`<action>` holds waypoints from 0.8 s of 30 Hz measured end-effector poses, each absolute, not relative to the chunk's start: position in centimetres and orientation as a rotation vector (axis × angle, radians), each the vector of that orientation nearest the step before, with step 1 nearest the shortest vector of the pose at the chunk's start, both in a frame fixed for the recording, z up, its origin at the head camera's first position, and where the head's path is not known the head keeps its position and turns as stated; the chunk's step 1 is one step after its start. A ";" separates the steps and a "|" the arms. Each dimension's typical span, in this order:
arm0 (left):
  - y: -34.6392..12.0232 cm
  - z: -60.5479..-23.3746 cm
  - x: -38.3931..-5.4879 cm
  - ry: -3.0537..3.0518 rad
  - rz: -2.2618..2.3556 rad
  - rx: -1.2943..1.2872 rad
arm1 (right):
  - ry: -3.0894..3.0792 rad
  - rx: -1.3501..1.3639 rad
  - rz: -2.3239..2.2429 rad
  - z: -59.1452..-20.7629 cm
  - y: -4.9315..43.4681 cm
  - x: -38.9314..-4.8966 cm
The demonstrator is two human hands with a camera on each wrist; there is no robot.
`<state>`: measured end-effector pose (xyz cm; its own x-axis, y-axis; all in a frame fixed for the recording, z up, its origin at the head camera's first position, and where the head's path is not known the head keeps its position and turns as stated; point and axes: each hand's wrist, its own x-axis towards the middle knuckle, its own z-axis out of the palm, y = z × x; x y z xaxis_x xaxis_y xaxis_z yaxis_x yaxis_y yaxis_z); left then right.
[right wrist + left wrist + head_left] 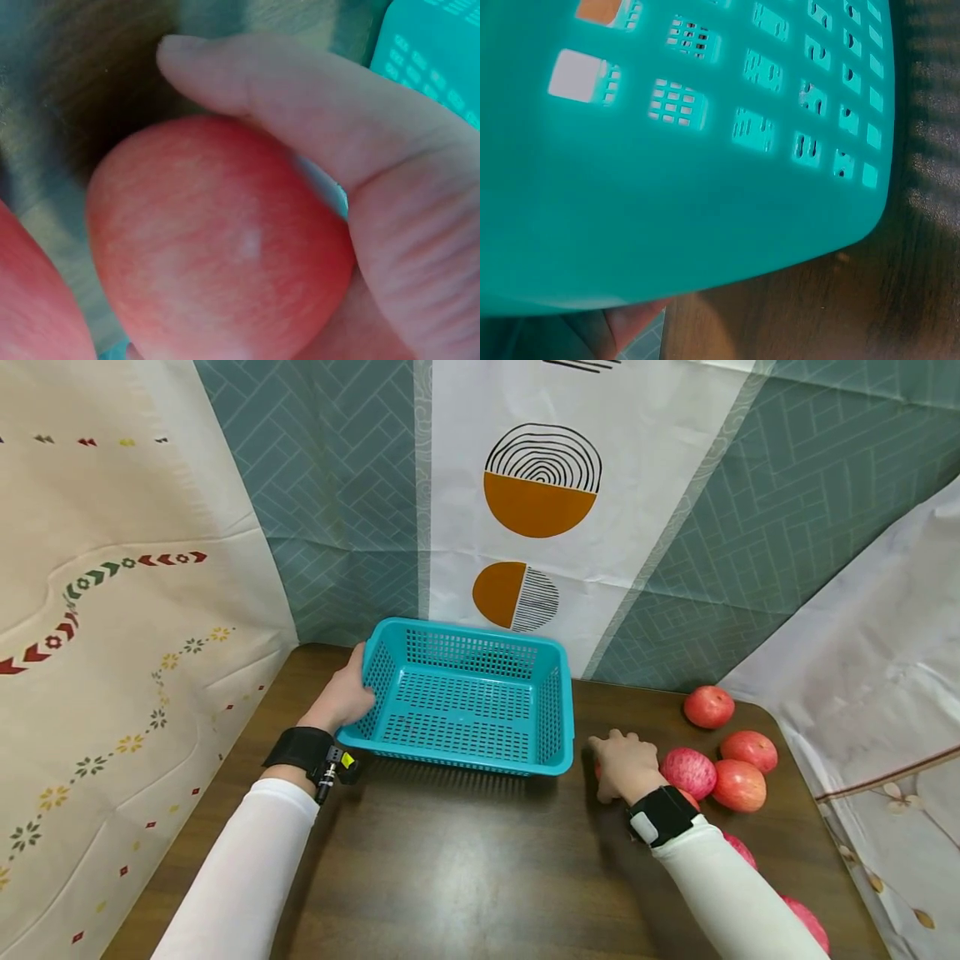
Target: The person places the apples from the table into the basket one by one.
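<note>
The left hand (341, 693) grips the near end of a blue basket (461, 720), thumb at the rim, the other fingers mostly hidden. The basket stretches from those fingers toward the right hand (626, 764), just beside its other end. The right thumb and fingers are curled round an apple (217, 240); whether it touches the table (450, 860) below them, I cannot tell. On the side of the right hand away from the basket lies a second apple (688, 773), with three more apples (738, 785) farther from the fingers.
</note>
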<state>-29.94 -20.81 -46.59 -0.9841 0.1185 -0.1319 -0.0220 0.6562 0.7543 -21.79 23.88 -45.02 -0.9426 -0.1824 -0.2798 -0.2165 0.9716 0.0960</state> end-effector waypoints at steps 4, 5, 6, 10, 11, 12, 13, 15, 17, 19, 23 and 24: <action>-20.7 -46.6 -30.0 2.708 1.232 0.084 | 2.801 -0.274 0.208 -44.9 23.9 -22.1; -20.7 -46.5 -30.0 2.712 1.232 0.083 | 2.796 -0.275 0.212 -44.9 24.0 -22.2; -20.7 -46.5 -30.0 2.712 1.234 0.083 | 2.793 -0.277 0.213 -44.8 24.0 -22.2; -20.6 -46.5 -29.9 2.711 1.233 0.078 | 2.794 -0.279 0.192 -44.8 24.1 -22.3; -20.6 -46.5 -29.8 2.709 1.232 0.076 | 2.795 -0.276 0.185 -44.9 24.1 -22.3; -20.6 -46.5 -29.8 2.706 1.230 0.075 | 2.796 -0.278 0.177 -44.9 24.2 -22.3; -20.6 -46.5 -29.8 2.707 1.227 0.074 | 2.798 -0.280 0.169 -44.9 24.2 -22.3; -20.6 -46.5 -29.8 2.711 1.222 0.074 | 2.801 -0.290 0.156 -45.0 24.3 -22.3; -20.6 -46.5 -29.8 2.718 1.216 0.080 | 2.808 -0.303 0.145 -45.0 24.4 -22.2; -20.6 -46.4 -29.8 2.725 1.211 0.087 | 2.817 -0.321 0.122 -44.9 24.4 -22.2; -20.5 -46.3 -29.9 2.733 1.194 0.075 | 2.830 -0.345 0.071 -44.6 24.3 -22.4; -20.4 -46.3 -29.9 2.734 1.190 0.077 | 2.833 -0.347 0.061 -44.5 24.3 -22.4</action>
